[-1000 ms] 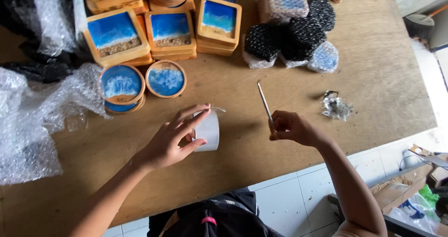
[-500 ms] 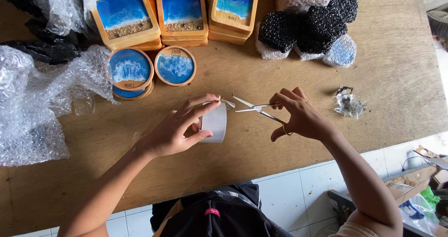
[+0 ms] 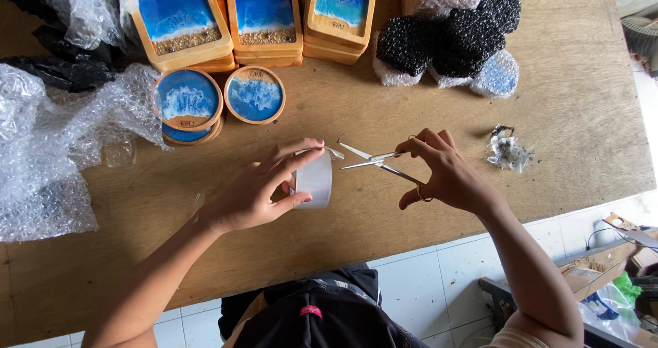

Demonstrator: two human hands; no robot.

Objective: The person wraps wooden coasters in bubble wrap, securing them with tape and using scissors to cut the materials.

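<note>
- The fingers (image 3: pixel 291 163) of the left hand (image 3: pixel 257 194) are clamped around a roll of clear tape (image 3: pixel 314 180), thumb below and the others curled over its top, holding it on edge just above the wooden table (image 3: pixel 582 115)
- The fingers (image 3: pixel 428 142) of the right hand (image 3: pixel 449 176) are closed through the handles of a pair of scissors (image 3: pixel 373 161), whose blades stand open with their tips right at the loose tape end (image 3: pixel 336 153) sticking up from the roll
- The tape end looks uncut: the blades have not closed on it
- Beyond the roll, three square wooden coasters (image 3: pixel 264 19) with blue sea pictures and two round coasters (image 3: pixel 255 94) lie bare, unwrapped
- Far right of the roll, several bundles in bubble wrap (image 3: pixel 445 36) sit together, apparently finished
- Left of the roll, loose bubble wrap (image 3: pixel 48 149) is heaped, so wrapping appears partly done
- Right of the scissors lies a crumpled scrap of clear film (image 3: pixel 508 150)
</note>
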